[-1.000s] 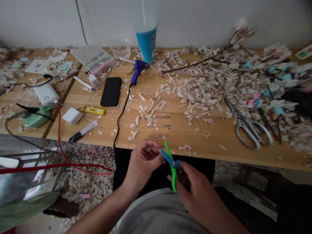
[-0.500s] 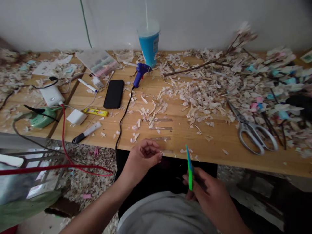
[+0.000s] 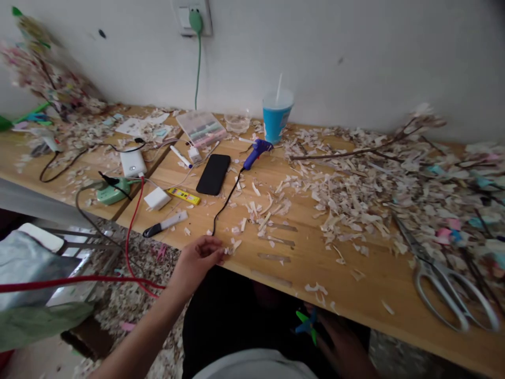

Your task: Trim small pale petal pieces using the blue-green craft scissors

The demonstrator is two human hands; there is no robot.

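My left hand (image 3: pixel 200 259) is at the table's front edge, fingers curled and thumb close to the fingertips. Pale petal-like scraps (image 3: pixel 232 247) lie right by its fingertips; whether it pinches one I cannot make out. Below the edge, over the lap and in shadow, my right hand (image 3: pixel 341 339) has its fingers closed around a small green-and-blue piece with crossing arms (image 3: pixel 306 327). Its exact kind is unclear. Several thin flat strips (image 3: pixel 274 258) lie on the wood between the hands.
A blue hot glue gun (image 3: pixel 254 155), a black phone (image 3: pixel 213 174) and a blue cup (image 3: pixel 276 118) stand or lie further back. Large scissors (image 3: pixel 445 279) lie at right beside heaped scraps (image 3: pixel 355 195) and a twig (image 3: pixel 355 152). A red cable (image 3: pixel 134 226) hangs off the left front edge.
The view has shifted, showing more of the left side and wall. My left hand has gone left along the table edge; my right hand has lowered with the green-and-blue piece, now turned so its arms show.
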